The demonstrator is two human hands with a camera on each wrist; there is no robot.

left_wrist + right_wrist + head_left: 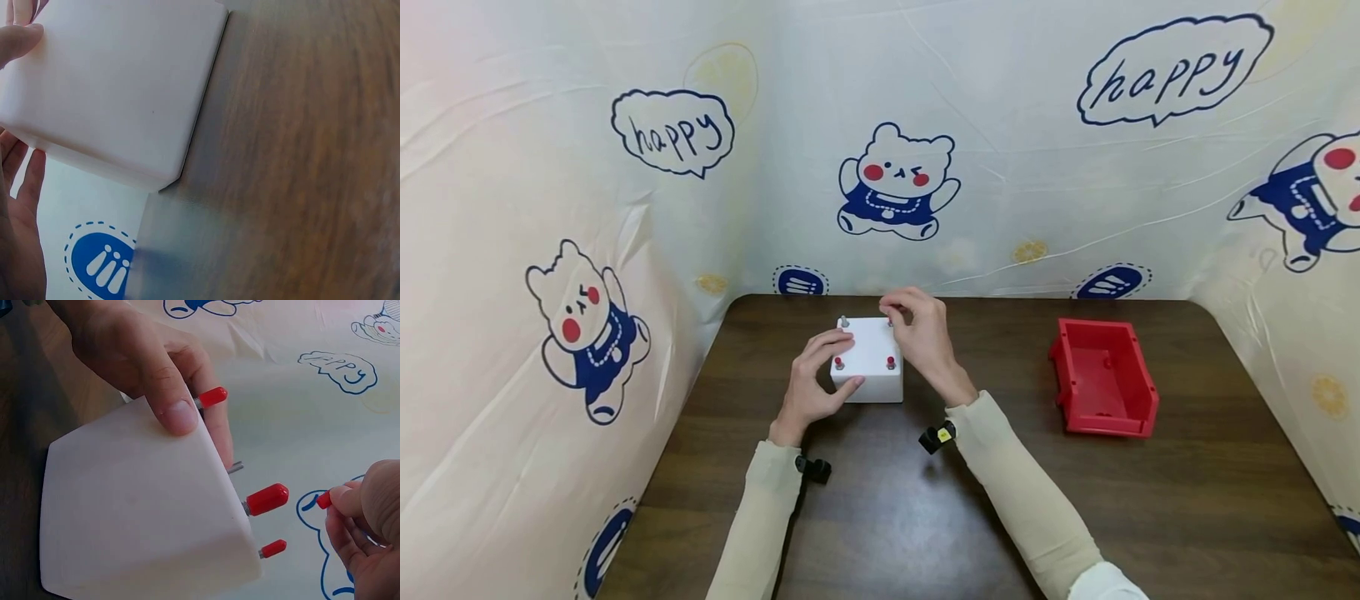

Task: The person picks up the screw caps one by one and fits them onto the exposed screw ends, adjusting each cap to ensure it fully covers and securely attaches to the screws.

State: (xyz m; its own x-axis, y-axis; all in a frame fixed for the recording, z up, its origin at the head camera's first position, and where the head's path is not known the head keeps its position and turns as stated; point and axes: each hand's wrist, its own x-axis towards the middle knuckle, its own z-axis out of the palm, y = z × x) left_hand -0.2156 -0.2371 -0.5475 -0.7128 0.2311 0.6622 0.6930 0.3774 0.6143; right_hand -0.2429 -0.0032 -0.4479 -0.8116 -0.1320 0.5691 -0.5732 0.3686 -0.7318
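Observation:
A white box [868, 350] stands on the dark wooden table, metal studs rising from its top. Red caps cover three studs, as the red cap [267, 500] shows in the right wrist view, while one metal stud [235, 467] is bare. My left hand [812, 379] grips the box from the left, thumb on the front face and fingers over the top. In the right wrist view my right hand [369, 519] pinches a small red cap [324, 500] between thumb and index finger, apart from the studs. From the head, that hand is over the box's back right corner.
A red plastic bin [1105, 379] sits on the table [1000, 350] to the right. Behind and at the sides hangs a pale cloth [1000, 208] printed with cartoon bears. Each wrist carries a small black camera [936, 437].

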